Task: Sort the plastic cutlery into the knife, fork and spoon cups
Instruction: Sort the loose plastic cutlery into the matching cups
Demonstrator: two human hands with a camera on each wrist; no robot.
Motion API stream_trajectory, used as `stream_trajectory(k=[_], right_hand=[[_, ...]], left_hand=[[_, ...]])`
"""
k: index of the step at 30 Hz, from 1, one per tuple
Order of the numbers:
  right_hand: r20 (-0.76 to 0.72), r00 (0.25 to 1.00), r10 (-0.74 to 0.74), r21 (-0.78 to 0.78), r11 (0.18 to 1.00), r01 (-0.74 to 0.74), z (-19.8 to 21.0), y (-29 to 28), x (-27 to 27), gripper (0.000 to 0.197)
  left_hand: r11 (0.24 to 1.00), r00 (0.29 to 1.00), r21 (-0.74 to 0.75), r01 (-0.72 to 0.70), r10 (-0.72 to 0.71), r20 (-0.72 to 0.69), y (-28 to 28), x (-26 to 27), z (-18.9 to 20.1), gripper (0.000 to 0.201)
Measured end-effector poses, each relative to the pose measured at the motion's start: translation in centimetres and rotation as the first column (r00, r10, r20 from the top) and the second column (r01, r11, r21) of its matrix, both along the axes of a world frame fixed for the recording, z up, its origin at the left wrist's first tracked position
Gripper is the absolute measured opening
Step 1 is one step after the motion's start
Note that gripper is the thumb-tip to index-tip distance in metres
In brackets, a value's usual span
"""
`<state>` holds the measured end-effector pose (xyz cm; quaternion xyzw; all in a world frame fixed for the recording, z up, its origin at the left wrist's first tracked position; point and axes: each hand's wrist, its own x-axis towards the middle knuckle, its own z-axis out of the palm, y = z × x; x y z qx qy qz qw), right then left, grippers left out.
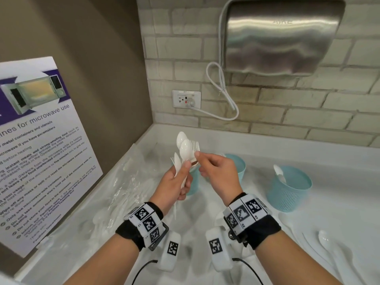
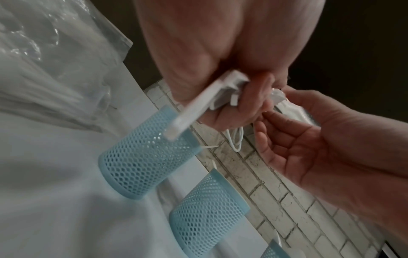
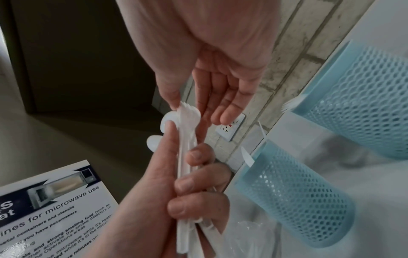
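My left hand (image 1: 178, 182) grips a bundle of white plastic cutlery (image 1: 185, 150) by the handles, with spoon bowls, fork tines and a knife tip fanned upward. My right hand (image 1: 213, 169) pinches the head of a fork (image 3: 190, 112) at the top of the bundle between thumb and forefinger; its other fingers stay loosely extended. Three blue mesh cups stand behind the hands: the left cup (image 1: 194, 185), the middle cup (image 1: 239, 167), and the right cup (image 1: 287, 194), which holds a spoon (image 1: 278, 173). The handle ends (image 2: 194, 111) stick out below my left palm.
A clear plastic bag (image 1: 115, 188) with more cutlery lies on the white counter at left. Loose white spoons (image 1: 327, 241) lie at the front right. A microwave notice (image 1: 41, 140) hangs on the left wall. A socket (image 1: 186, 99) and hand dryer (image 1: 281, 38) are on the tiled back wall.
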<state>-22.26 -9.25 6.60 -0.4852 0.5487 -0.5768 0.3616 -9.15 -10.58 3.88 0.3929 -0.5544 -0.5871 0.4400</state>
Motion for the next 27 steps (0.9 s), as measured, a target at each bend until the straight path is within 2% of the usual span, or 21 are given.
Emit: stream_trajectory(k=[3, 5, 10, 15, 17, 18, 21, 24, 27], right_hand=[[-0.105, 0.993, -0.057, -0.019, 0.998, 0.055, -0.3, -0.3, -0.6, 0.029], [-0.101, 0.990, -0.099, -0.040, 0.995, 0.096, -0.5, -0.6, -1.1, 0.030], [0.185, 0.974, -0.133, -0.113, 0.981, 0.155, 1.5, -0.2, -2.8, 0.023], [0.209, 0.970, -0.123, -0.104, 0.984, 0.148, 1.3, 0.0, -3.1, 0.019], [0.286, 0.957, -0.051, -0.019, 0.998, 0.059, 1.1, 0.1, -2.8, 0.014], [0.289, 0.957, -0.016, 0.028, 1.000, 0.009, 0.9, 0.2, -2.7, 0.018], [0.192, 0.980, 0.043, 0.061, 0.997, -0.056, 0.6, 0.5, -2.6, 0.015], [0.104, 0.991, -0.081, -0.007, 0.997, 0.082, 1.4, -0.3, -4.1, 0.012], [0.012, 0.979, -0.203, -0.069, 0.977, 0.203, 2.9, -1.8, -6.4, 0.037]], left_hand=[[1.000, 1.000, -0.001, -0.016, 0.016, 0.003, 0.0, -0.5, -0.1, 0.041], [0.999, 0.999, 0.004, -0.032, 0.032, -0.011, 0.0, -0.7, -0.2, 0.039], [0.998, 0.999, -0.031, -0.047, 0.048, 0.012, -0.2, -1.0, -0.5, 0.034], [1.000, 1.000, -0.025, -0.014, 0.014, 0.016, -0.3, -1.8, -0.6, 0.033], [0.999, 1.000, -0.028, 0.016, -0.015, 0.016, -0.2, -2.4, -0.5, 0.033], [0.999, 1.000, -0.029, 0.028, -0.027, 0.015, -0.1, -2.8, -0.4, 0.032], [0.999, 1.000, -0.019, 0.027, -0.027, 0.015, -0.2, -3.6, -0.1, 0.028], [1.000, 1.000, -0.015, 0.023, -0.023, 0.017, -0.6, -4.1, -0.2, 0.033], [1.000, 1.000, 0.022, -0.004, 0.004, -0.008, -1.1, -4.1, -0.3, 0.028]])
